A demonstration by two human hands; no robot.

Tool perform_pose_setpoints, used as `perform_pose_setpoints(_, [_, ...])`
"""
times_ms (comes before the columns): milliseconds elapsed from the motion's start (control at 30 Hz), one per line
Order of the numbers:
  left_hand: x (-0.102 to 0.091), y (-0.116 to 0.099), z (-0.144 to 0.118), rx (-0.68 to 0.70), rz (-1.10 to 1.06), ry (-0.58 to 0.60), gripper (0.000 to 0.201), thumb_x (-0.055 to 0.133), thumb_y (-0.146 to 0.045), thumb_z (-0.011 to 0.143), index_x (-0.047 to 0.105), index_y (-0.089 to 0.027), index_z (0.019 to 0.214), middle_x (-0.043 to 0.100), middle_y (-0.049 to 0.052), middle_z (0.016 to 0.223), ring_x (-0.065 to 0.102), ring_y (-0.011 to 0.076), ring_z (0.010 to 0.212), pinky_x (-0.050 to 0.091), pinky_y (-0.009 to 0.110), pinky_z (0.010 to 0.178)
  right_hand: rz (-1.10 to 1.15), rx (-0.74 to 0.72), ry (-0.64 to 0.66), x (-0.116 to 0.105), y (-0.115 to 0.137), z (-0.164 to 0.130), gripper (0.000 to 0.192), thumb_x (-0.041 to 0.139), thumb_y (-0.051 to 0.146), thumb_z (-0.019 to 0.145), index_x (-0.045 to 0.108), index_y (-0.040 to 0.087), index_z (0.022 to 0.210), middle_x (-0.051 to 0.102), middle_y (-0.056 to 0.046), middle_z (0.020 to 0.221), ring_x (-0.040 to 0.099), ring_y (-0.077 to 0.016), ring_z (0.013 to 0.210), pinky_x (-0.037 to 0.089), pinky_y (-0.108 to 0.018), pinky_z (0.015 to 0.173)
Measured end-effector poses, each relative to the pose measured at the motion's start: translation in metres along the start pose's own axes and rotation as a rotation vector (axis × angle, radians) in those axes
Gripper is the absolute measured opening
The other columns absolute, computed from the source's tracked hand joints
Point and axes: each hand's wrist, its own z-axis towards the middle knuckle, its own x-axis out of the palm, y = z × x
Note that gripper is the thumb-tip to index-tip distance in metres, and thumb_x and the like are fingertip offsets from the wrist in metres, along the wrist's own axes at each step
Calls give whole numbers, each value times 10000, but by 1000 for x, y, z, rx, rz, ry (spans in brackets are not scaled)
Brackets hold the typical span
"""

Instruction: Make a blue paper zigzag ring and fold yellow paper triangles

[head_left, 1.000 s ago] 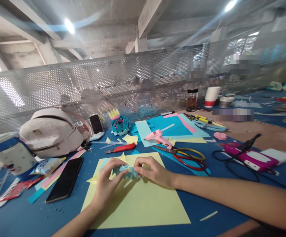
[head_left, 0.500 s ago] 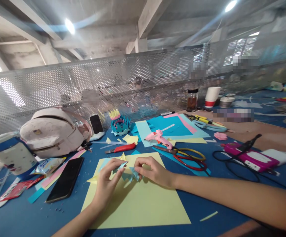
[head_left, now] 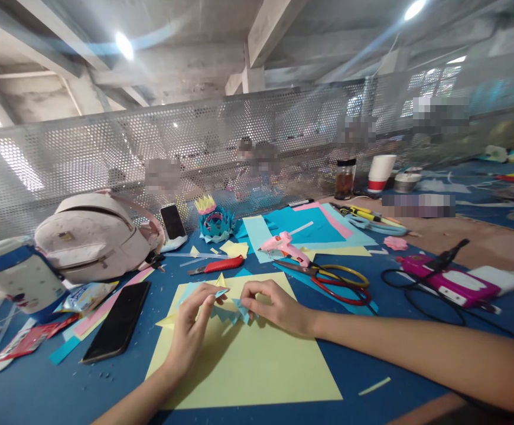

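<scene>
**Blue folded-paper piece, pinched from both sides**

Head view. Blue paper, folded into a row of small points [head_left: 227,308], sits low over a yellow sheet [head_left: 257,366] spread on the blue table [head_left: 39,389]. Left hand [head_left: 191,330]: thumb and forefinger pressed together on the piece's left tip, which is lifted slightly off the sheet. Right hand [head_left: 275,308]: fingertips curled and pinching the right end, knuckles resting close to the paper. Piece spans the gap between the two hands; its far folds are too small to read.

Judgement on doing this step well: grip near the creases, not at the points, so tips do not crush. Keep the right pinch firm as the anchor while the left works one fold at a time. Stay low over the yellow sheet so the piece can be pressed flat against it.

Around: black phone [head_left: 116,321] left of the sheet; red-handled cutter [head_left: 217,265] and scissors [head_left: 332,280] beyond it; pink glue gun [head_left: 283,247] further back; a finished blue paper flower [head_left: 215,221] by the mesh screen [head_left: 106,153]; pale backpack [head_left: 91,236] far left.
</scene>
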Motion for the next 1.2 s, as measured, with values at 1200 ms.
perform_pose_setpoints(1200, [0, 9, -4, 9, 72, 0, 129, 650, -325, 928, 705, -245, 1013, 710, 43, 988, 648, 211, 969, 504, 312, 853, -18, -6, 7, -1, 0, 0, 287, 546, 342, 976, 596, 166, 755, 616, -1, 708, 580, -133, 701, 443, -240, 672])
